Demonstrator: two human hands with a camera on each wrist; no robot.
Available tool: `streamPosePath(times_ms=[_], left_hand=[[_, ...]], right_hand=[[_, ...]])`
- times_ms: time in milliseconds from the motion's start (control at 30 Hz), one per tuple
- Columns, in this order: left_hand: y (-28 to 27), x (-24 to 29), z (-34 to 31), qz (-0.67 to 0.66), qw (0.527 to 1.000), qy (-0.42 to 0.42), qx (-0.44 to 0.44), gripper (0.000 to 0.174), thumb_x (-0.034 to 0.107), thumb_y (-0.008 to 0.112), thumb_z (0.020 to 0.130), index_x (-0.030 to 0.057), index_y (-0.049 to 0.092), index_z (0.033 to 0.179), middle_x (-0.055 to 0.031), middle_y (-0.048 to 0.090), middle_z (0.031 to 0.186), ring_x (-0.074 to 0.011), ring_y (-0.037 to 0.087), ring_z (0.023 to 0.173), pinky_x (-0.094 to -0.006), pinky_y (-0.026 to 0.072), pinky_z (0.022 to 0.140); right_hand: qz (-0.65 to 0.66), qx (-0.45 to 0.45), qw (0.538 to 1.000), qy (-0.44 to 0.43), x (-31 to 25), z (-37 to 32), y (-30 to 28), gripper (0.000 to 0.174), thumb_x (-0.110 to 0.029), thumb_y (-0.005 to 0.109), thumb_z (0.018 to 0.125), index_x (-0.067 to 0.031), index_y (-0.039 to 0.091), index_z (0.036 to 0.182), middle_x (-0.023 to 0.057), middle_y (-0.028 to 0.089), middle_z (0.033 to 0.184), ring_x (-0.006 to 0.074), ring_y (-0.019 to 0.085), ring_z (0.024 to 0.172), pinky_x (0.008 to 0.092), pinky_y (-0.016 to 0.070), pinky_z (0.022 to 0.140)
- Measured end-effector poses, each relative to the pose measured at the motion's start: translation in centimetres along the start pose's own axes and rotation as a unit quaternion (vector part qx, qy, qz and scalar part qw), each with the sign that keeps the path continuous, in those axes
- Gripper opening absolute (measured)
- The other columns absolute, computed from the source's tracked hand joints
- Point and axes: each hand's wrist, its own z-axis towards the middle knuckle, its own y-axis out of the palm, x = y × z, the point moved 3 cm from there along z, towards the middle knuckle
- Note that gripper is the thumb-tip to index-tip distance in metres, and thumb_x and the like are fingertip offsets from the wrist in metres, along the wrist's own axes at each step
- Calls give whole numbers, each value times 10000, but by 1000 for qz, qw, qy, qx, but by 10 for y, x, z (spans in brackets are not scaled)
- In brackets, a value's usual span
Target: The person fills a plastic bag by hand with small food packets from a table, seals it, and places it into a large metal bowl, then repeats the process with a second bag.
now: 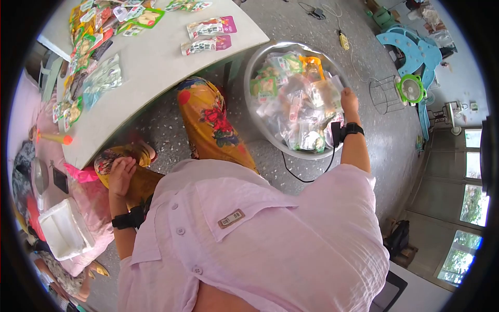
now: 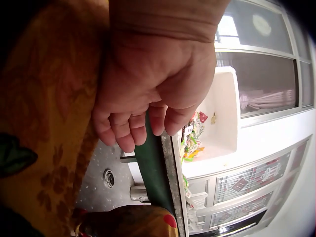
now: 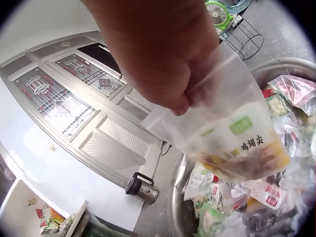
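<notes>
Clear plastic pouch (image 3: 239, 145): gripped by fingers of right hand (image 1: 350, 102), at right edge of metal basin (image 1: 302, 154) heaped with packets (image 1: 295, 106). Left hand (image 1: 121, 176) beside patterned trousers (image 1: 145, 184), fingers loosely bent, holding nothing.

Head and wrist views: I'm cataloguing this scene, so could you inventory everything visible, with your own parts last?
Large round metal basin: one, silver, floor beside table
Plastic snack packets: many, multicoloured, in basin
Clear zip pouch: one, brown-yellow contents, right hand
Smooth-topped table: one, white, upper left
Flat shiny packets: two, purple-and-white, on table
Heaped packets: many, multicoloured, on table
Open rectangular box: one, white, on pink cloth
Round fan: one, green, beyond basin
Plastic furniture: count unclear, light blue, beyond basin
Metal jug: one, silver and black, floor
Smaller background items: too unclear to count
Shirt: one, pale lilac, worn
Left hand: one, bare, near patterned trousers
Right hand: one, bare, at basin rim
</notes>
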Motion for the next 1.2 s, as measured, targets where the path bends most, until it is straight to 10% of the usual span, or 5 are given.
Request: streamPosePath(times_ms=[300,533,833,1200], left_hand=[[3,2,-7,-5,1000,10,22,162,171,483,800,84,465,936,-58,517,962,-193,487,952,-324,379,817],[-1,3,-17,-40,998,31,44,177,192,522,781,84,471,912,-76,535,922,-194,508,905,-313,410,761],[-17,-5,-29,-132,990,48,33,164,173,525,785,100,463,919,-41,524,893,-174,518,869,-303,416,746],[-27,18,-65,-88,993,72,26,188,160,525,787,74,479,948,-39,525,911,-135,504,885,-262,409,757]], right_hand=[[-11,-93,978,188,24,-49,55,298,-176,374,757,-77,497,1010,173,510,1032,332,480,971,430,375,805],[194,-48,972,-128,-106,-61,117,174,-91,433,693,5,540,792,185,540,755,331,515,730,385,402,674],[432,-23,836,-337,-359,-122,4,135,-104,498,781,25,498,822,87,508,781,153,464,710,256,385,656],[284,89,779,-552,-424,-163,22,120,-57,494,703,2,504,807,168,524,921,351,458,946,451,338,822]])
